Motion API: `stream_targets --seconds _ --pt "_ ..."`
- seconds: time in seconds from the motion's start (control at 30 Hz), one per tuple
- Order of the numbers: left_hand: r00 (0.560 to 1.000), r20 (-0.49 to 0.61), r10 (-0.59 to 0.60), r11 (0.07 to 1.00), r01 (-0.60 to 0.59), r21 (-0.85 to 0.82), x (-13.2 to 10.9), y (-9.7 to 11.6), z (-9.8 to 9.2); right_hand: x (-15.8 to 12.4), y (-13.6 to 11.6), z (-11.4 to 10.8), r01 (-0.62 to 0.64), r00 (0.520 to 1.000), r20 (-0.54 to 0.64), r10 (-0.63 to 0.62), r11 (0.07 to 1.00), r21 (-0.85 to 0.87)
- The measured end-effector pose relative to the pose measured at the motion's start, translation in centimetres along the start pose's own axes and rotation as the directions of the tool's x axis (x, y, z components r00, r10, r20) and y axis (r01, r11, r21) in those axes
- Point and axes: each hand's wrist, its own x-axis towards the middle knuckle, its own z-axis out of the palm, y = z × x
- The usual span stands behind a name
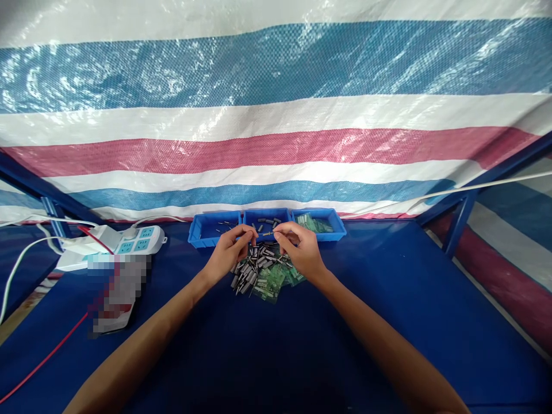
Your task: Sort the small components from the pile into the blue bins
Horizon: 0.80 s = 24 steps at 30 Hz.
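My left hand (230, 250) and my right hand (299, 248) are raised just above a heap of small grey cylindrical parts (251, 270) and green circuit boards (271, 282) on the blue table. Both hands pinch the ends of one thin wire-legged component (264, 234) stretched between their fingertips. The fingers of each hand are curled closed. Behind the hands stand three blue trays (207, 238): the left and middle ones hold a few dark parts, the right one (334, 221) holds green boards.
A white power strip (129, 240) with white and red cables lies at the left. A blurred-out object (116, 293) lies beside it. A striped tarpaulin (276, 115) hangs behind the table. Blue frame bars (461, 221) rise at both back corners.
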Motion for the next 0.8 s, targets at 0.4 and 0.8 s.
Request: stream_targets --seconds 0.4,0.8 --pt "0.999 0.025 -0.032 0.999 0.032 -0.005 -0.08 -0.15 0.32 0.29 -0.35 0.01 -0.144 0.989 -0.003 0.149 0.965 0.220" --pt "0.996 0.076 -0.056 0.998 0.055 0.020 -0.06 -0.12 0.38 0.12 -0.48 -0.10 -0.136 0.990 0.065 0.125 0.966 0.219"
